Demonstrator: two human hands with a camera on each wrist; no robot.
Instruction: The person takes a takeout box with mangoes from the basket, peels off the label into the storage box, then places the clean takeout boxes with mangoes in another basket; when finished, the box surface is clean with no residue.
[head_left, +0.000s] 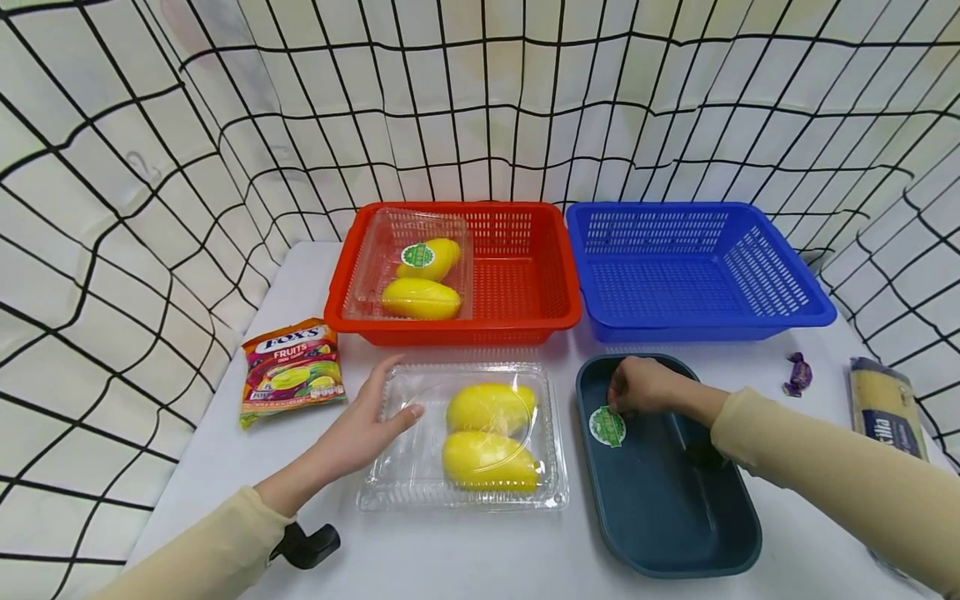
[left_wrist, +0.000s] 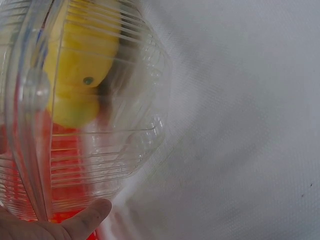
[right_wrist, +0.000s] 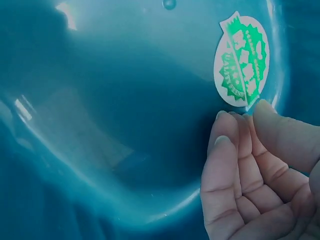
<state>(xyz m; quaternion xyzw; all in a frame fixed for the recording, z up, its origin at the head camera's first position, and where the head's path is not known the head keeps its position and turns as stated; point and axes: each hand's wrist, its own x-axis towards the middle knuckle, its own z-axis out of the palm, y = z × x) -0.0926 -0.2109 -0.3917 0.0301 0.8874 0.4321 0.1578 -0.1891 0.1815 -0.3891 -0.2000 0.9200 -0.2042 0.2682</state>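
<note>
A closed clear plastic box (head_left: 405, 483) with two yellow mangoes (head_left: 491, 460) inside lies at the middle of the table. My left hand (head_left: 367, 429) rests at its left side, thumb and fingers spread; in the left wrist view the thumb of that hand (left_wrist: 75, 225) touches the box (left_wrist: 120, 165). Over the dark teal tray (head_left: 667, 517), my right hand (head_left: 656, 387) pinches the edge of a round green-and-white sticker (head_left: 607, 427). The right wrist view shows the sticker (right_wrist: 242, 62) at the thumb and fingertips of the hand (right_wrist: 260, 190).
Behind stand a red basket (head_left: 457, 336) holding another clear box (head_left: 367, 279) of mangoes and a blue basket (head_left: 705, 321). A candy bag (head_left: 292, 371) lies left; a purple wrapped sweet (head_left: 799, 374) and a yellow package (head_left: 888, 408) lie right. Black netting (head_left: 487, 108) surrounds the table.
</note>
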